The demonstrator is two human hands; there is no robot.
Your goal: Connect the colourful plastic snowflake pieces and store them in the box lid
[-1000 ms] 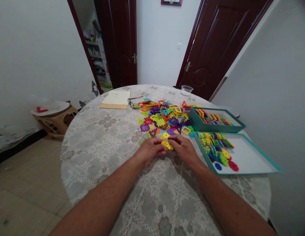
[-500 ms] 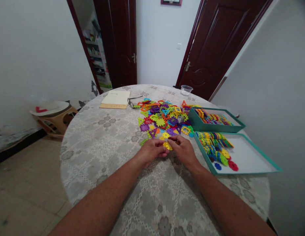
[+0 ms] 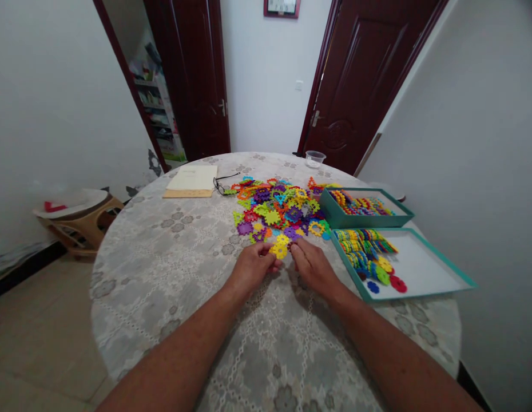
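My left hand [image 3: 255, 264] pinches a cluster of yellow notched plastic discs [image 3: 280, 247] at its left edge, above the tablecloth. The discs seem joined, one above the other. My right hand [image 3: 313, 266] is closed just right of them, with a small dark brown disc [image 3: 291, 245] showing at its fingertips, mostly hidden by the fingers. Whether the brown disc touches the yellow ones, I cannot tell. Right behind both hands lies a heap of colourful gear-shaped and triangular plastic pieces [image 3: 272, 216].
At the right stand a green box [image 3: 364, 222] with rows of pieces and its shallow lid [image 3: 424, 269], which holds stacked and loose discs. A notebook [image 3: 192, 178], eyeglasses [image 3: 218, 186] and a clear plastic bowl [image 3: 314, 158] lie farther back on the round table [image 3: 141, 274].
The yellow discs are now turned more face-on and show more fully between my hands. My right fingers have drawn off to the right of them. The whole view has shifted slightly.
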